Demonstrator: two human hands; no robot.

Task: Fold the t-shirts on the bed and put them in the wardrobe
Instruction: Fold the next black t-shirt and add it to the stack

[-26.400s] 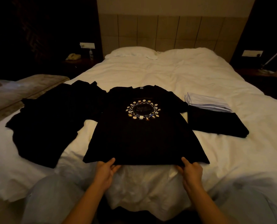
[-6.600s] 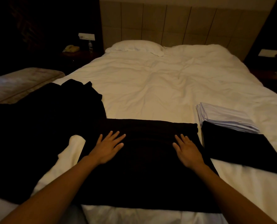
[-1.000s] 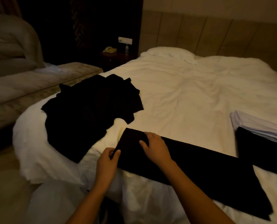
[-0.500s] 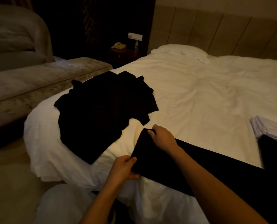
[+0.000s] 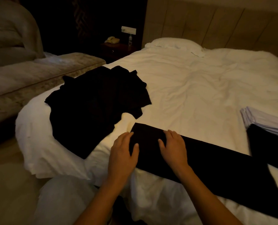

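Head view took in, at far left, a grey sofa (image 5: 29, 73) beside the white bed (image 5: 200, 88). On the bed's left part lay a loose heap of black t-shirts (image 5: 93, 108), unfolded. Behind it a dark nightstand (image 5: 117, 49) carried a pale telephone (image 5: 112, 40) and 1 small bottle (image 5: 130, 40). Just right of the heap, apart from it, a black t-shirt folded into a long strip (image 5: 208, 163) ran along the near edge. The left hand (image 5: 123, 153) rested on the strip's left end, fingers straight and close together, thumb lying on the cloth. The right hand (image 5: 173, 147) lay flat on the strip beside it, fingers straight and slightly apart. At far right sat a folded black t-shirt (image 5: 269, 146), with a folded white t-shirt (image 5: 264, 119) just behind it.
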